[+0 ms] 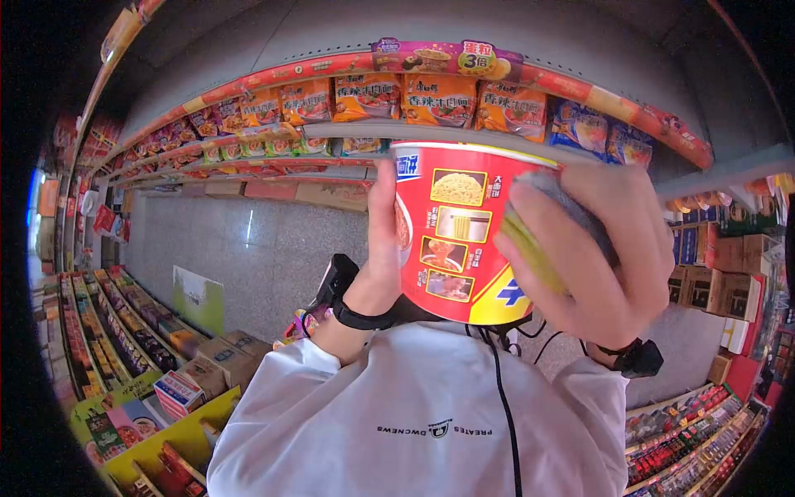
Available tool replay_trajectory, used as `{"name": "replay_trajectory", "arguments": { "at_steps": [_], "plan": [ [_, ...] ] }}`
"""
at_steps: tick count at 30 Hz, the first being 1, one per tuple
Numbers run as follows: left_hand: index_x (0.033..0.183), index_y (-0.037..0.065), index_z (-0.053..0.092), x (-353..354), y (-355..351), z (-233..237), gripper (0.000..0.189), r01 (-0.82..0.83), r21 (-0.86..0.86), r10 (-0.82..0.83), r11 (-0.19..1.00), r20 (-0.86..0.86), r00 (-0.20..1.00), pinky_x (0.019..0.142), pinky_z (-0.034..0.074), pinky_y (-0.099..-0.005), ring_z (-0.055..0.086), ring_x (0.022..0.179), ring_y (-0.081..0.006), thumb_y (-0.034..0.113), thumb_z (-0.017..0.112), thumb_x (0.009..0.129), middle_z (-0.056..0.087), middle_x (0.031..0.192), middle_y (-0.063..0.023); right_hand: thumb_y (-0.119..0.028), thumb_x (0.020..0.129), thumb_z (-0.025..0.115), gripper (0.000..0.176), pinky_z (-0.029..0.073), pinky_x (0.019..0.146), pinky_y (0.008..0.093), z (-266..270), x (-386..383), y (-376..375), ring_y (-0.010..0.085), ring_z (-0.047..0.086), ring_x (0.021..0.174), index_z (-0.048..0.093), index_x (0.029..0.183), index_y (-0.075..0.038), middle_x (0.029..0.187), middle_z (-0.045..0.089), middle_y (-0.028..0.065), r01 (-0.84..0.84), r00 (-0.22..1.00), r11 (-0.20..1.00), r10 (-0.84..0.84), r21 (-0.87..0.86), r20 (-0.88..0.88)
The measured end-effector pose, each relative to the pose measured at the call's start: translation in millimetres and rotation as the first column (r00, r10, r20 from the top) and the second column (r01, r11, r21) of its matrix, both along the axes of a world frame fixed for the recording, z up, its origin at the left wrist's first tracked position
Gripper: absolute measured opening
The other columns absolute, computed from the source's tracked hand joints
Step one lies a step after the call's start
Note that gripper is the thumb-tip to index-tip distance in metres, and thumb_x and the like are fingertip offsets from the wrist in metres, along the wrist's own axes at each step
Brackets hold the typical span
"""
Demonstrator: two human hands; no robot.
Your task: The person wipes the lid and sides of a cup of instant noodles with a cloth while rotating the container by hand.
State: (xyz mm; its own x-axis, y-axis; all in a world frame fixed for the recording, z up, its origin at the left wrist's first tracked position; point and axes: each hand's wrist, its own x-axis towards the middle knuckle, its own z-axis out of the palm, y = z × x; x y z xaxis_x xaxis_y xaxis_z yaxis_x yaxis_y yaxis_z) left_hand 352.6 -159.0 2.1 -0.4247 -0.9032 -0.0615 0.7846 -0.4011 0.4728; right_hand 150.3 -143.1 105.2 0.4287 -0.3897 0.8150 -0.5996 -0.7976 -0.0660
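Observation:
A red and yellow instant noodle tub is held up in front of my chest, with small food pictures on the side facing me. My left hand grips its left side, thumb upright along the wall and the other fingers hidden behind. On the right, my right hand is curled round a grey and yellow cloth, pressed against the tub's side. This hand is slightly blurred.
Shelves ahead hold orange noodle packets and blue packets behind a red price rail. Low goods racks stand at lower left and lower right. Cardboard boxes lie at left; a grey tiled floor shows beneath the shelves.

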Motion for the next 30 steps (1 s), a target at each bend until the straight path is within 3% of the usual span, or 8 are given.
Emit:
{"name": "replay_trajectory", "arguments": {
  "at_steps": [3, 7, 9, 10, 13, 17, 22, 30],
  "plan": [
    [0.141, 0.002, 0.048, -0.9, 1.7, 0.8, 0.077, 0.014, -0.041, -0.015, 0.999, -0.005, 1.0, 0.097, 0.056, -0.0405, 0.067, 0.115, -0.0262, 0.066, 0.033, 0.101, 0.063, 0.133, -0.0176, -0.01, 0.054, 0.086, 0.044, 0.05, 0.059, 0.0359, 2.5, 7.5, -4.6, 0.0282, 0.062, 0.071, 0.073, 0.095, 0.001, 0.087, 0.062, 0.0138, 0.007, 0.999, 0.999, -0.008, -0.047, -0.039],
    [0.139, 0.007, 0.052, -8.7, 3.0, 1.6, 0.083, -0.028, 0.017, 0.026, 0.999, 0.124, 0.992, 0.096, 0.055, -0.0416, 0.066, 0.111, -0.0276, 0.075, 0.039, 0.094, 0.063, 0.131, -0.0155, -0.009, 0.054, 0.084, 0.042, 0.05, 0.054, 0.0343, 0.7, 19.4, 3.9, 0.025, 0.061, 0.069, 0.072, 0.094, -0.003, 0.089, 0.063, 0.0134, 0.04, 0.991, 0.999, -0.039, -0.001, -0.129],
    [0.142, 0.002, 0.047, -9.9, 1.0, 3.9, 0.079, 0.021, 0.01, -0.021, 1.0, -0.011, 1.0, 0.1, 0.054, -0.0406, 0.067, 0.115, -0.0265, 0.067, 0.033, 0.1, 0.062, 0.133, -0.0185, -0.012, 0.059, 0.082, 0.037, 0.049, 0.053, 0.0332, -4.9, 24.3, 11.5, 0.0243, 0.061, 0.068, 0.072, 0.094, -0.005, 0.088, 0.063, 0.0118, 0.033, 0.989, 0.999, -0.032, 0.006, -0.145],
    [0.141, 0.002, 0.048, -9.4, 0.0, 4.9, 0.077, 0.036, 0.031, -0.036, 0.999, -0.014, 0.999, 0.1, 0.054, -0.0404, 0.067, 0.115, -0.0257, 0.067, 0.034, 0.1, 0.063, 0.132, -0.0184, -0.017, 0.065, 0.081, 0.031, 0.048, 0.053, 0.0315, -0.9, 22.7, 15.7, 0.0229, 0.06, 0.069, 0.072, 0.094, -0.008, 0.088, 0.064, 0.0088, 0.048, 0.967, 0.999, -0.047, -0.002, -0.25],
    [0.14, 0.003, 0.049, -1.6, -6.5, -2.3, 0.076, 0.021, 0.056, -0.022, 0.998, 0.018, 1.0, 0.098, 0.055, -0.0406, 0.067, 0.114, -0.0251, 0.067, 0.036, 0.1, 0.064, 0.131, -0.0173, -0.02, 0.066, 0.081, 0.03, 0.047, 0.053, 0.0296, -12.7, 29.2, 25.4, 0.0215, 0.06, 0.07, 0.073, 0.093, -0.011, 0.087, 0.064, 0.0066, 0.03, 0.978, 0.996, -0.046, -0.081, -0.202],
    [0.14, 0.005, 0.05, -2.1, -7.2, -1.0, 0.074, 0.08, 0.075, -0.06, 0.994, -0.239, 0.969, 0.094, 0.057, -0.0402, 0.068, 0.111, -0.0251, 0.067, 0.036, 0.1, 0.065, 0.129, -0.0147, -0.017, 0.067, 0.08, 0.028, 0.043, 0.053, 0.0278, -25.0, 19.8, 36.6, 0.021, 0.057, 0.078, 0.074, 0.094, -0.018, 0.094, 0.061, 0.0046, -0.006, 0.986, 0.995, -0.01, -0.1, -0.164],
    [0.14, 0.006, 0.05, 0.5, -9.0, 0.2, 0.074, 0.04, 0.094, -0.025, 0.995, -0.155, 0.988, 0.09, 0.06, -0.0387, 0.069, 0.11, -0.0241, 0.067, 0.038, 0.1, 0.065, 0.13, -0.0149, -0.018, 0.073, 0.078, 0.043, 0.047, 0.07, 0.0409, -36.7, 7.7, 44.3, 0.0261, 0.054, 0.094, 0.068, 0.113, -0.031, 0.11, 0.061, 0.0058, 0.012, 0.989, 1.0, -0.008, 0.028, -0.149],
    [0.141, 0.006, 0.049, -1.7, -11.3, 0.1, 0.074, 0.033, 0.09, -0.02, 0.995, -0.138, 0.99, 0.09, 0.061, -0.038, 0.07, 0.109, -0.024, 0.066, 0.039, 0.1, 0.065, 0.13, -0.0154, -0.015, 0.075, 0.077, 0.043, 0.051, 0.075, 0.0448, -43.8, 1.2, 41.6, 0.0334, 0.06, 0.098, 0.064, 0.116, -0.021, 0.117, 0.063, 0.0187, -0.002, 0.997, 1.0, 0.003, 0.012, -0.079]
  ]
}}
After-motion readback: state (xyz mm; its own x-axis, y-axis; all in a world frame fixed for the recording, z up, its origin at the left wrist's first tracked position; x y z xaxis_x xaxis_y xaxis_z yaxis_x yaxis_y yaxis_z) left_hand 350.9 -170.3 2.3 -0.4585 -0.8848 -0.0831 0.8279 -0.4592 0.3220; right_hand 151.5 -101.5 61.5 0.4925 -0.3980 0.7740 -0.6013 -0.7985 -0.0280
